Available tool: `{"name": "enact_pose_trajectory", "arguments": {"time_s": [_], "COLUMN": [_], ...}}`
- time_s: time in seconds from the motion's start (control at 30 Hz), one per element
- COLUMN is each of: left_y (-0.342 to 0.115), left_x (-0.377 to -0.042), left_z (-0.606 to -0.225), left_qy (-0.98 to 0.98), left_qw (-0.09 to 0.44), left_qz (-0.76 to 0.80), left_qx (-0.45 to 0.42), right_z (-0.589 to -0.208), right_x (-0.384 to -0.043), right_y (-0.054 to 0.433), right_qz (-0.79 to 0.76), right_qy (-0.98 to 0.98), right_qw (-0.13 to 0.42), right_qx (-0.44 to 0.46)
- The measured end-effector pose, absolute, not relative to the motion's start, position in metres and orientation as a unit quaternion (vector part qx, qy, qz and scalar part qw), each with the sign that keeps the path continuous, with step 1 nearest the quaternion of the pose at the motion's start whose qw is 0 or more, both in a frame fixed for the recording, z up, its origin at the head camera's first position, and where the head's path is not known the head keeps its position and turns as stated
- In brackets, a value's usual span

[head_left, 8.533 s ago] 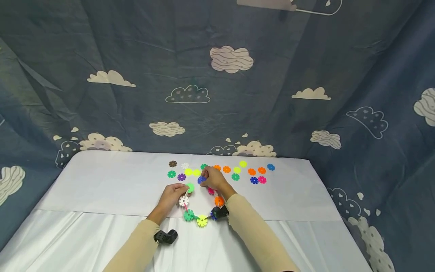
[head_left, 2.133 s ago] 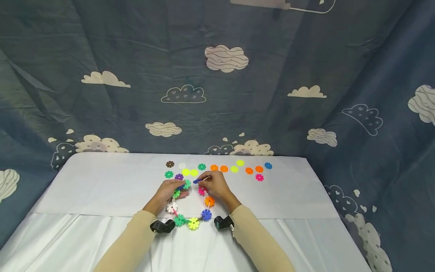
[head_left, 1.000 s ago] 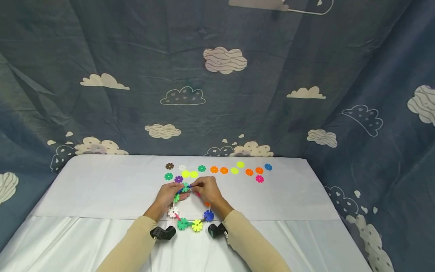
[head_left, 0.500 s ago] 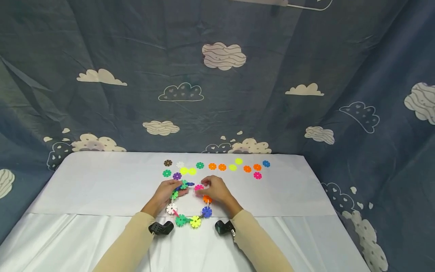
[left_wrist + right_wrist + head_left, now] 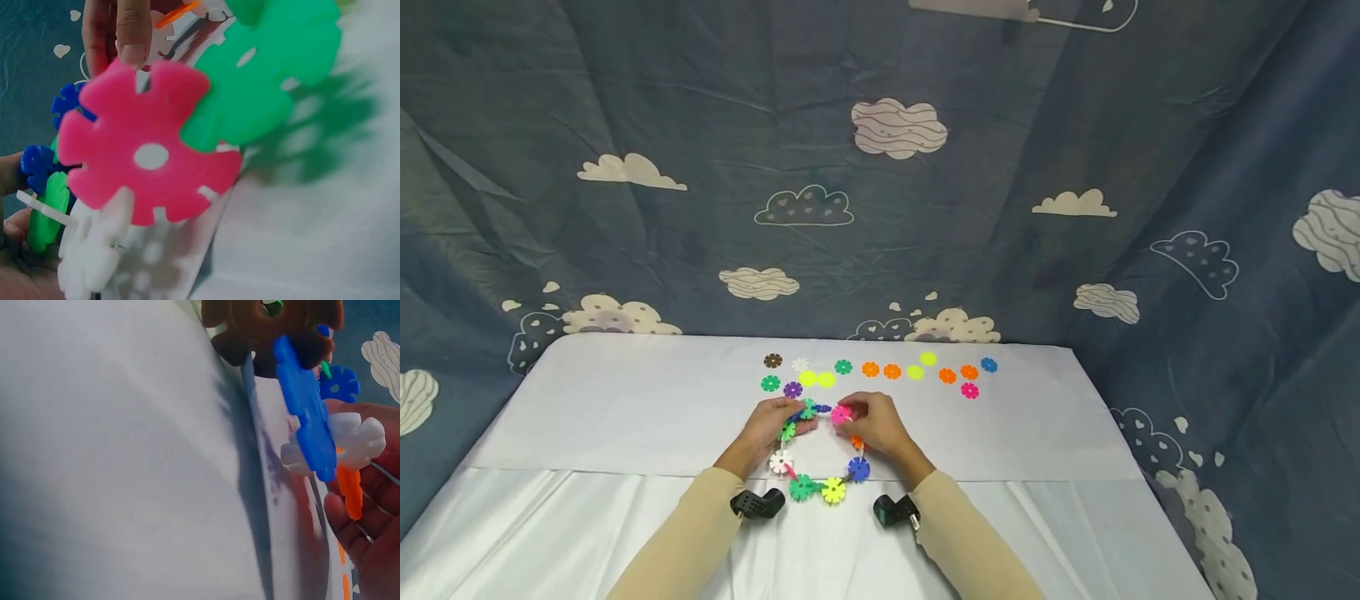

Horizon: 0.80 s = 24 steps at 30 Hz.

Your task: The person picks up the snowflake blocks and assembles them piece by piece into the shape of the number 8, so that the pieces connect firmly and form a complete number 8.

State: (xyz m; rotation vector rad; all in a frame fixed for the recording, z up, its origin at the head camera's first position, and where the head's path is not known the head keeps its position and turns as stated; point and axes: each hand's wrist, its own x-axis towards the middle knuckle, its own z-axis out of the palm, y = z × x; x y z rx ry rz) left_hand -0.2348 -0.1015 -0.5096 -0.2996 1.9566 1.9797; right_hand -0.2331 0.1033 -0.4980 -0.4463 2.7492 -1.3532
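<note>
**Ring chain of slotted discs, gripped in two hands**

Foreground: two tan sleeves [image 5: 677, 537], bottom of the head view; a black wrist camera [image 5: 757, 503] at each cuff.

Chain [image 5: 833, 491]: lower centre of the head view; a near-complete ring of flat, round discs with notched rims, set by turns face-on and edge-on. Near side: yellow, green. Flanks: white at left; blue at right, orange above it. Far side: green and blue at left, a pink disc [image 5: 841, 414] at right, a narrow gap between.

Left hand [image 5: 767, 429]: grasping the chain's upper left end, fingers showing beneath. Right hand [image 5: 880, 427]: pinching the pink disc at the upper right end.

Left wrist view: a second pink disc [image 5: 100, 144], centre of the frame, broad-faced with round centre hole, joined to green and white; in the head view, a thin line. Right wrist view: brown disc [image 5: 272, 325], top of the frame; white disc [image 5: 359, 440], at right, between blue and orange. The head view reduces both to slivers.

Beyond: loose discs [image 5: 892, 372], assorted colours, across the upper part of a white cloth [image 5: 625, 408]. The full spread shows in the head view only.

Farthest: dark curtain [image 5: 805, 75], pale cloud prints.
</note>
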Motion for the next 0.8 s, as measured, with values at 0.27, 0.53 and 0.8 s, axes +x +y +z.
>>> {"name": "enact_pose_trajectory", "arguments": {"time_s": [0.27, 0.53, 0.8], "left_y": [-0.1017, -0.1038, -0.1035], "left_x": [-0.2352, -0.2358, -0.2346], "left_z": [-0.5083, -0.5091, -0.5095], "left_qy": [0.683, 0.715, 0.74], "left_qw": [0.171, 0.178, 0.171], "left_qz": [0.704, 0.67, 0.646], "left_qx": [-0.096, -0.096, -0.075], "right_z": [-0.4977, -0.4935, -0.4899], "right_x": [-0.2354, -0.2341, -0.2332], "right_y": [0.1042, 0.1052, 0.1085], "right_qz": [-0.446, -0.442, -0.4], "right_qy": [0.879, 0.876, 0.887], "right_qw": [0.028, 0.048, 0.054], "right_qx": [-0.168, -0.188, -0.226]}}
